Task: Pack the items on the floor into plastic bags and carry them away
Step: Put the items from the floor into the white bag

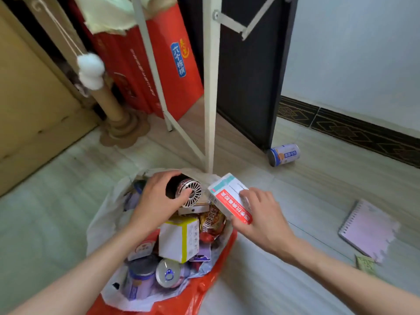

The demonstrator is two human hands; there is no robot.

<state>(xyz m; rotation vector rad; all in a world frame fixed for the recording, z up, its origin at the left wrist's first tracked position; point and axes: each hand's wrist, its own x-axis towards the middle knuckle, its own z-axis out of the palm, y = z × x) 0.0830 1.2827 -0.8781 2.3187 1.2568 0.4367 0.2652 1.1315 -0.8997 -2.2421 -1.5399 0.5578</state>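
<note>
Nearest, an orange plastic bag (204,285) lies open on the floor (272,280), a white bag (106,226) bunched inside it; its lower edge is cut off by the frame. Cans (168,272), a white box (178,241) and a snack packet (212,221) fill it — what lies beneath them is hidden. The left hand (156,198) curls around a small black fan (185,190) over the bag, its thumb on the silver grille. The right hand (261,214) grips a red-and-white medicine box (229,198) at the bag's right rim. Right of it lie a pink spiral notebook (369,230) and a small yellowish paper (364,264), its print unreadable. Farther back a can (284,154) lies on its side beside a black cabinet (250,71). A white rack's legs (210,87) stand just behind the bag, partly screening a red carton (163,64).
</note>
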